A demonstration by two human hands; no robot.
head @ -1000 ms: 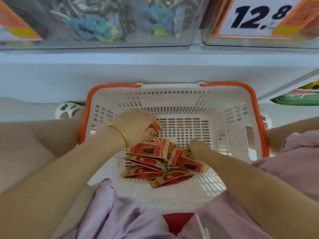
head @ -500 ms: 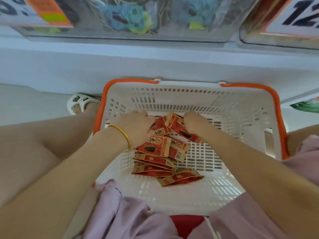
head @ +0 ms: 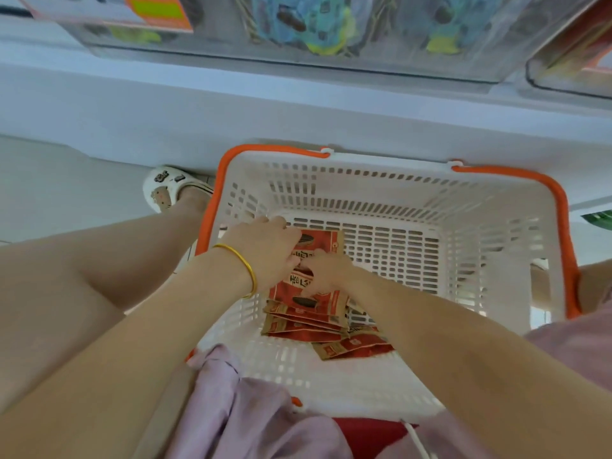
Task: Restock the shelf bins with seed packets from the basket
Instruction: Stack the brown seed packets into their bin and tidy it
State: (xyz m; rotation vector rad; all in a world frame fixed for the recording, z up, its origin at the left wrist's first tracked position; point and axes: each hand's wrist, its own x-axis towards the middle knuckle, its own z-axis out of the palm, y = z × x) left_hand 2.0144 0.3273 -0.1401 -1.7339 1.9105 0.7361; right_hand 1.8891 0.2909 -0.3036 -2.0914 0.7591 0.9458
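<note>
Reaching into the basket (head: 364, 190), the left hand (head: 265, 250) and the right hand (head: 326, 273) sat touching side by side, each with fingers curled round seed packets (head: 304, 313) near the basket's left wall; others lay piled on the basket's floor.

**Both grips on the seed packets in the basket**

We look down into a white slotted basket (head: 364, 190) with an orange rim, standing just before the white base of the shelf. Our left grip (head: 265, 250), with a gold bangle (head: 246, 270) on the wrist, curls over a bunch of red seed packets (head: 319, 241) towards the basket's far left. Our right grip (head: 326, 274) meets it from the right, fingers curled on the same bunch. Loose packets (head: 304, 326) lie piled on the basket bottom, nearer to us. Overhead, a clear shelf bin (head: 298, 34) holds blue and yellow packs. A white shoe (head: 165, 190) sits left of the basket.
</note>
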